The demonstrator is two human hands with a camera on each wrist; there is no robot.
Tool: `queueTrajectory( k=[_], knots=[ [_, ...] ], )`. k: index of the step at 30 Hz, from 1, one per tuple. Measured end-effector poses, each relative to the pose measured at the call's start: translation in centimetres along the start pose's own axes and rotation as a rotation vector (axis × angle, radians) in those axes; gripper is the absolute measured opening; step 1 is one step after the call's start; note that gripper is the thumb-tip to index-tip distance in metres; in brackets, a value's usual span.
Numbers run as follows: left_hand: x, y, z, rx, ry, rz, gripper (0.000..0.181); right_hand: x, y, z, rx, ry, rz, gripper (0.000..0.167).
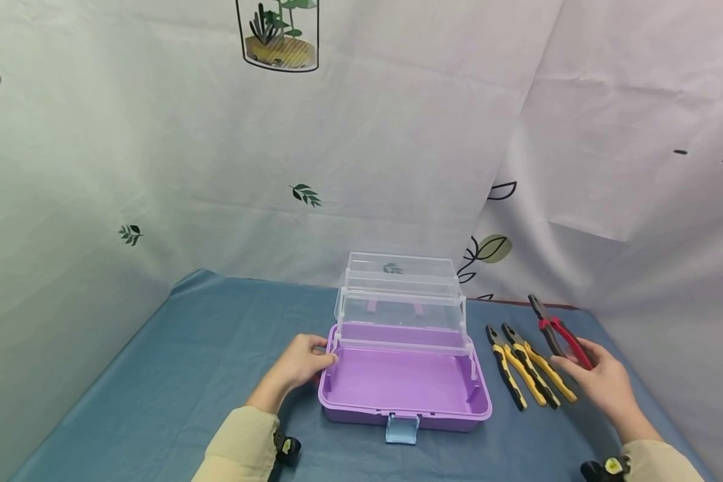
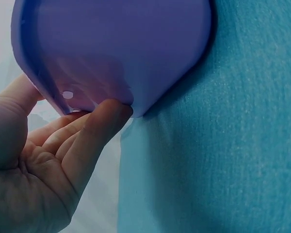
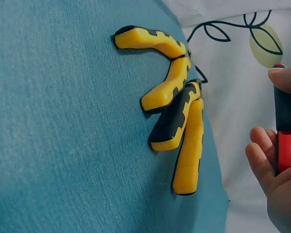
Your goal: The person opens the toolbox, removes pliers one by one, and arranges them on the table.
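Observation:
A purple toolbox (image 1: 405,381) with its clear lid raised stands on the blue cloth. My left hand (image 1: 301,363) holds the box's left side, thumb over the rim and fingers against the outer wall (image 2: 92,80). Off to the right, above the cloth, my right hand (image 1: 607,381) grips red-and-black pliers (image 1: 559,329) by the handles, their head pointing up and away. Two yellow-and-black pliers (image 1: 507,365) lie side by side between the box and that hand. Their handles (image 3: 188,150) show in the right wrist view.
A clear tray (image 1: 404,304) is folded up with the raised lid behind the box. The light-blue latch (image 1: 402,429) hangs down at its front. A printed white curtain (image 1: 397,147) closes off the back and sides of the cloth-covered table (image 1: 217,348).

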State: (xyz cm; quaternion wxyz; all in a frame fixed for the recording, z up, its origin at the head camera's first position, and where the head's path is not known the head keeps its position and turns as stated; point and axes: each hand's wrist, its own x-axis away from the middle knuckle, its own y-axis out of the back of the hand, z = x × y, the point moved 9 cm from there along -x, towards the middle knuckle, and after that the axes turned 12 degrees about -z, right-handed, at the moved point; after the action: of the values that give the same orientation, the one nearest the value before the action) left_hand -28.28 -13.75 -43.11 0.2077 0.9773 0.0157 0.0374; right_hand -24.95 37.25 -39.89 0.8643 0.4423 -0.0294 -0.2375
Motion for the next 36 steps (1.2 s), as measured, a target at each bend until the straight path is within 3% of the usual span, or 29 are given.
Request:
queueTrajectory(
  k=[20,36],
  knots=[
    [-0.1,0.0,-0.3,-0.008,-0.008,0.000,0.046,-1.2,-0.2,-1.9,0.050,-0.049,0.050,0.098],
    [0.0,0.0,-0.1,-0.003,-0.002,0.000,0.046,-1.9,-1.1,-3.0,0.089,-0.015,0.078,0.095]
  ],
)
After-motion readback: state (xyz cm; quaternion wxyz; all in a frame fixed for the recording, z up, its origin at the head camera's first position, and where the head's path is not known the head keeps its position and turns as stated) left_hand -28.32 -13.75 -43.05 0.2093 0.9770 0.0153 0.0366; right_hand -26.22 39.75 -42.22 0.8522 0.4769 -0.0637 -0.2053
